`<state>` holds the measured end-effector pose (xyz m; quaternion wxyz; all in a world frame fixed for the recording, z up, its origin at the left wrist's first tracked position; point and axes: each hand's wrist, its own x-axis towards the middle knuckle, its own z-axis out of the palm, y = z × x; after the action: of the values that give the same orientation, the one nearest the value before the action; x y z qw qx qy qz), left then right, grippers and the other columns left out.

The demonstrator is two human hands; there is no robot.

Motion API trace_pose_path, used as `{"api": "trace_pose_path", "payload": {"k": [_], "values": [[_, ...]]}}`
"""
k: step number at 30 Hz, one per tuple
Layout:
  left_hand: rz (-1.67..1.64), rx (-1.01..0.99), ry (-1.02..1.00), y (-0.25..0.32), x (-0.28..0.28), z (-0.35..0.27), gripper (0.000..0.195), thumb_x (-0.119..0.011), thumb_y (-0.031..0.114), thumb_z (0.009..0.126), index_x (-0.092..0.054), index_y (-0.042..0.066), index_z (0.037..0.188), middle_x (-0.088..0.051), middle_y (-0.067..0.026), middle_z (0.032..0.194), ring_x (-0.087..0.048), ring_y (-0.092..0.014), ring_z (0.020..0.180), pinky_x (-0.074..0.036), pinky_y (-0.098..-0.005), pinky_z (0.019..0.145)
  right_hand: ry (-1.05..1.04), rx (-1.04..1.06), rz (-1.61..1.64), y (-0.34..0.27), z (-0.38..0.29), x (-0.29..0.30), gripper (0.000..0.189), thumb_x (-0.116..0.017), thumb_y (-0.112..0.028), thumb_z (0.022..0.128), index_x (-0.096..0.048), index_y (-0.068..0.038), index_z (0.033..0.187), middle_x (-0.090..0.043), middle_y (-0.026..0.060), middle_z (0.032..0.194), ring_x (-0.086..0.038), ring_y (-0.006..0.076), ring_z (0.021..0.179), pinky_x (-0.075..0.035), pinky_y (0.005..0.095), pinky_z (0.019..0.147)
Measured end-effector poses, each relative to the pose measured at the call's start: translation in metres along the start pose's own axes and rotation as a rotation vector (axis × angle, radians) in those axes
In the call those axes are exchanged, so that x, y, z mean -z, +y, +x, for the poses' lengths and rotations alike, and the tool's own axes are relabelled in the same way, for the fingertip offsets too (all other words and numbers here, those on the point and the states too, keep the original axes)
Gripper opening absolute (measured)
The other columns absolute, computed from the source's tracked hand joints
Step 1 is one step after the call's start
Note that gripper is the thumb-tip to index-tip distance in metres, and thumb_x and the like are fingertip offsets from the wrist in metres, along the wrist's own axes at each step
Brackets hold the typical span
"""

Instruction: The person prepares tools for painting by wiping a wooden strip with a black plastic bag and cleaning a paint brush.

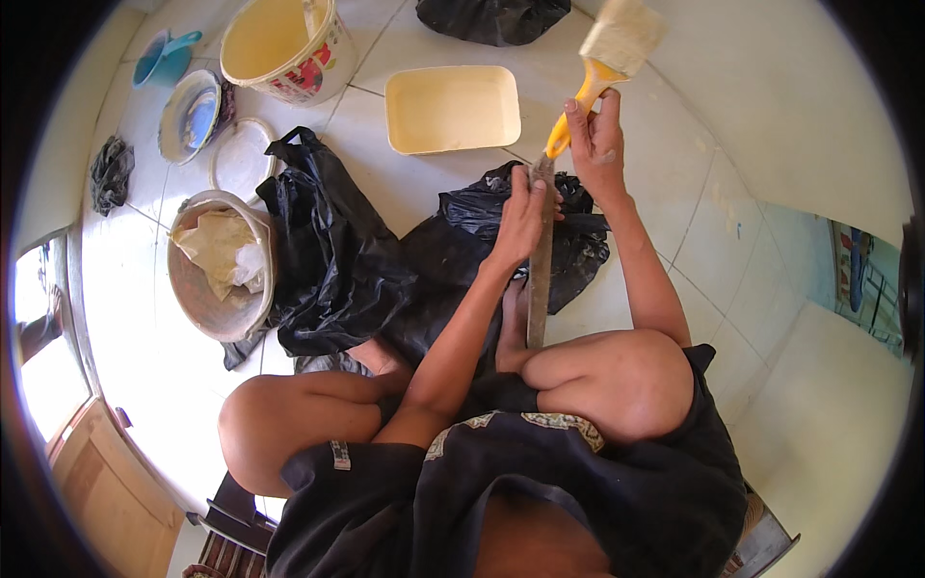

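My right hand [600,148] grips the yellow handle of a flat paintbrush [623,40], its pale bristles coated in cream paint and tilted up to the right. In my left hand [522,217] is the upper part of a long wooden slat [539,278], which runs down between my feet. The brush handle's end meets the top of the slat; whether the two are joined I cannot tell. Black plastic bags [462,253] lie under and behind the slat. Just beyond my hands stands a cream rectangular tub [452,144].
A large paint bucket [340,65], a blue dipper [162,65], a paint-stained bowl [170,126] and a round lid [242,152] stand farther left. Closer, a bucket holding crumpled wrapping [217,249] sits beside a black bag [325,246]. Walls [831,404] border the tiled floor.
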<state>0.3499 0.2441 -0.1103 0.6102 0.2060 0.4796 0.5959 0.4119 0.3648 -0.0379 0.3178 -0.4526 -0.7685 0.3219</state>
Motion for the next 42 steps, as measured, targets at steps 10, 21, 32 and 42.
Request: {"api": "trace_pose_path", "payload": {"k": [10, 21, 32, 42], "values": [[-0.224, 0.228, 0.118, 0.013, 0.001, 0.007, 0.055, -0.024, 0.047, 0.100, -0.054, 0.001, 0.105, -0.056, -0.0076, 0.078, -0.057, -0.016, 0.071, -0.054, -0.0324, 0.067, -0.048, 0.056, 0.063, 0.008, -0.016, -0.006, 0.044, -0.058, -0.023, 0.093, -0.034, 0.001, 0.121, -0.065, 0.0124, 0.075, -0.065, 0.0163, 0.065, -0.048, 0.0263, 0.056], [-0.228, 0.264, 0.144, 0.018, -0.004, 0.002, 0.060, -0.024, 0.053, 0.098, -0.055, 0.002, 0.107, -0.056, -0.0077, 0.085, -0.056, -0.017, 0.076, -0.050, -0.0336, 0.075, -0.009, 0.279, -0.099, 0.017, -0.022, -0.010, 0.039, -0.066, -0.025, 0.088, -0.046, 0.002, 0.107, -0.065, 0.0113, 0.073, -0.066, 0.0224, 0.062, -0.051, 0.0299, 0.054], [-0.084, 0.260, 0.104, 0.018, 0.003, 0.004, 0.062, -0.024, 0.061, 0.095, -0.047, 0.005, 0.110, -0.051, -0.0054, 0.087, -0.049, -0.015, 0.080, -0.039, -0.0297, 0.069, 0.048, 0.272, -0.122, 0.015, -0.034, -0.017, 0.035, -0.066, -0.022, 0.087, -0.047, 0.002, 0.103, -0.067, 0.0107, 0.075, -0.067, 0.0216, 0.062, -0.051, 0.0295, 0.053], [-0.076, 0.220, 0.125, 0.036, -0.010, -0.001, 0.043, -0.031, 0.048, 0.100, -0.030, 0.007, 0.113, -0.038, -0.0021, 0.084, -0.038, -0.010, 0.073, -0.036, -0.0249, 0.064, 0.208, 0.245, -0.075, 0.031, -0.041, -0.026, 0.031, -0.068, -0.018, 0.086, -0.046, 0.002, 0.095, -0.064, 0.0119, 0.066, -0.065, 0.0231, 0.057, -0.049, 0.0291, 0.051]]}}
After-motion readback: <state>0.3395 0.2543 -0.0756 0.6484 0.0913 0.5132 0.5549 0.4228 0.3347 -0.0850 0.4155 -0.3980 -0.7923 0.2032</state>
